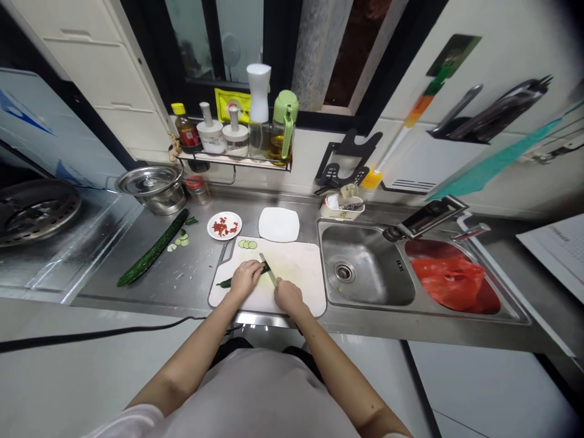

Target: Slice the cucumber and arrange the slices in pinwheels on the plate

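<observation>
Green cucumber (224, 283) lies on the white cutting board (305, 261), beneath the fingers of the left hand (246, 277); one end projects to their left, the other shows just to their right, beside the knife (268, 269). The left fingers are pressed down over the cucumber, gripping it. The right hand (288, 297) is closed around the knife handle, with the blade angled away from the body, beyond the right fingers. Whether the left fingertips are curled under cannot be told at this size.

Recommended practice: keep the left fingertips tucked behind the knuckles, and let the blade side ride against them. Withdraw the left fingers by equal steps to hold slice thickness even. Press firmly, as the rounded skin may roll. Complete each stroke to the board surface. Keep the finished slices (247, 244), lying beyond the left fingers, outside the blade path. The square white plate (278, 224) stands farther beyond both hands, past the board's far edge.
</observation>
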Demonstrator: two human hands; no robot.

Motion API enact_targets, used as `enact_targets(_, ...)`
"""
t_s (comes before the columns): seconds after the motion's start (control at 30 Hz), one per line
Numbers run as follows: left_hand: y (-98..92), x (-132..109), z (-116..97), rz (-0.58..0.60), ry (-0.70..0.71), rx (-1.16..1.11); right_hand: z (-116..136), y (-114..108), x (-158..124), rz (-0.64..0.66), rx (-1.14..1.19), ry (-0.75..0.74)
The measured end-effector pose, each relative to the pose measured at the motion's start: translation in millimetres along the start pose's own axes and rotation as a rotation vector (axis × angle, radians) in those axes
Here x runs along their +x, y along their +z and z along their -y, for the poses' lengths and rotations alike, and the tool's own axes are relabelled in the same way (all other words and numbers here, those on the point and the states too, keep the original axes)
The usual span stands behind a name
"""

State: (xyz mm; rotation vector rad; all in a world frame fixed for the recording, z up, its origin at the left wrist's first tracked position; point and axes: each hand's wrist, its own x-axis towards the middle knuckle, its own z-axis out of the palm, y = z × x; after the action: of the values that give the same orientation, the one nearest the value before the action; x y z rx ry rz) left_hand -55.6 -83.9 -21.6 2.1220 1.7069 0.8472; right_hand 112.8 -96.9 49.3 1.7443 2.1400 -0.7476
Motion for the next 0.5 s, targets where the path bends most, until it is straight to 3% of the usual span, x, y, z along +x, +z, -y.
enact_targets(0.3, -0.8, 1.2, -1.1, 0.020, 0.011, 0.022, -19.7, 6.2, -18.3, -0.001, -0.005, -0.002)
enact_targets(0.5, -4.8, 4.8, -5.0, 0.020, -0.064, -0.013, -37.7, 1.5, -29.3, -0.069, -0.097, 0.021)
